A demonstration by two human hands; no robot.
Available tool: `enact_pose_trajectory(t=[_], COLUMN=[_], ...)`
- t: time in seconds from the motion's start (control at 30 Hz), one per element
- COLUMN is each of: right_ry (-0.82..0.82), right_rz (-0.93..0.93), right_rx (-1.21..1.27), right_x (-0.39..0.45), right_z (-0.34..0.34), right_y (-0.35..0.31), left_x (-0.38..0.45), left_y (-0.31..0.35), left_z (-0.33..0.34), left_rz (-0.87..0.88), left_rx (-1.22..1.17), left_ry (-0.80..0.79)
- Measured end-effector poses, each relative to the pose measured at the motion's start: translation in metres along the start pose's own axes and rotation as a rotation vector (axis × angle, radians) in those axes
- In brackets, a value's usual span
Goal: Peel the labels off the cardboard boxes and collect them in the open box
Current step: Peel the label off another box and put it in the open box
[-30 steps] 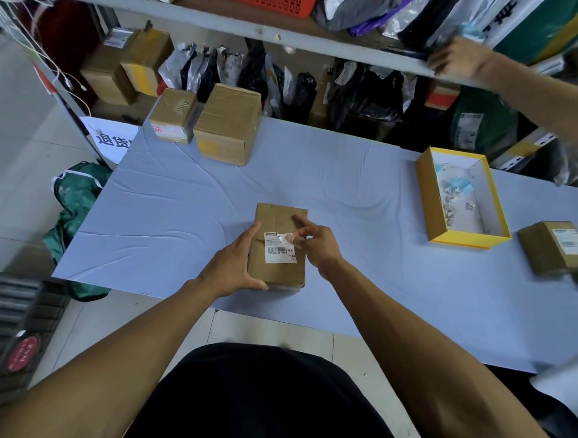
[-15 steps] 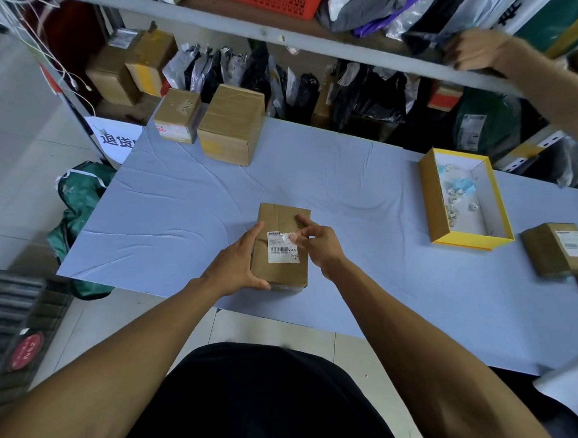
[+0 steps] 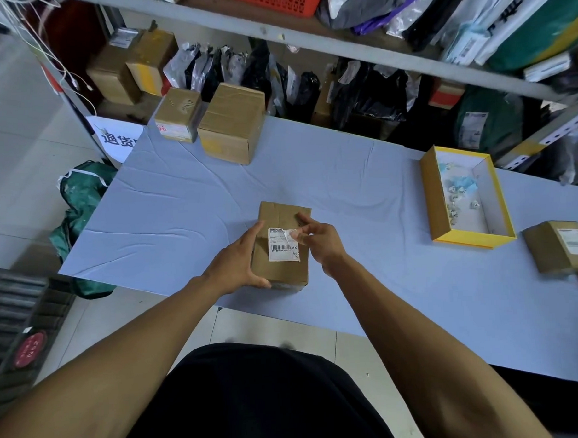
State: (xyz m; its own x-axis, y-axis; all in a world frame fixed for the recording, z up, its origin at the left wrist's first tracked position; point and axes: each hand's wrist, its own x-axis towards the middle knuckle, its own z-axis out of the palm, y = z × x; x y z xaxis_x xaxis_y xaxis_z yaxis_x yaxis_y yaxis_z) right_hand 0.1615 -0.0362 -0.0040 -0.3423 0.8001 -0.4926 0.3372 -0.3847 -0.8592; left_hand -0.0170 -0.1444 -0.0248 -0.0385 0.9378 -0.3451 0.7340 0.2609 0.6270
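A small brown cardboard box point(image 3: 281, 219) lies near the front edge of the blue-covered table point(image 3: 182, 216). On its top is a white barcode label point(image 3: 280, 250) whose upper right corner is lifted. My left hand point(image 3: 240, 263) grips the box's left side. My right hand point(image 3: 318, 242) pinches the lifted label corner between thumb and fingers. An open yellow box point(image 3: 434, 194) with white inside holds several crumpled label scraps at the right.
Two plain cardboard boxes point(image 3: 179, 119) point(image 3: 233, 122) stand at the table's far left. Another labelled box point(image 3: 559, 250) lies at the right edge. Shelves with parcels and bags run behind the table. A green bag point(image 3: 80, 193) sits on the floor at left.
The label's upper right corner has peeled further from the box. Another person's arm on the upper right shelf has left the view. The camera has shifted slightly.
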Motion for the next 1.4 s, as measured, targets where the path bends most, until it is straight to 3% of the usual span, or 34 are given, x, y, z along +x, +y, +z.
enact_pose_trajectory(t=[0.47,0.7,0.77,0.93,1.03,1.17,1.4], right_ry=[-0.011,0.156,0.189,0.013,-0.116,-0.092,0.154], right_rz=[0.08,-0.052,-0.188,-0.383,-0.309,-0.326,-0.367], right_rx=[0.23,0.326,0.241,-0.453,-0.56,-0.613,-0.594], right_x=[-0.011,-0.019,-0.014,0.004,0.018,0.035,0.057], right_z=[-0.004,-0.012,-0.013,-0.011,-0.001,0.007,0.012], right_y=[-0.02,-0.032,-0.03,-0.004,0.011,0.018,0.016], left_x=[-0.001,0.004,0.01,0.03,0.049,0.069,0.099], left_y=[0.003,0.016,0.015,-0.003,-0.012,-0.017,-0.02], left_z=[-0.002,-0.011,-0.014,-0.021,-0.025,-0.023,-0.027], left_rz=[0.016,0.039,0.026,0.01,-0.012,0.03,0.096], left_rx=[0.02,0.038,-0.012,-0.019,-0.037,-0.092,-0.2], left_ry=[-0.022,0.07,0.12,0.002,-0.103,-0.157,0.104])
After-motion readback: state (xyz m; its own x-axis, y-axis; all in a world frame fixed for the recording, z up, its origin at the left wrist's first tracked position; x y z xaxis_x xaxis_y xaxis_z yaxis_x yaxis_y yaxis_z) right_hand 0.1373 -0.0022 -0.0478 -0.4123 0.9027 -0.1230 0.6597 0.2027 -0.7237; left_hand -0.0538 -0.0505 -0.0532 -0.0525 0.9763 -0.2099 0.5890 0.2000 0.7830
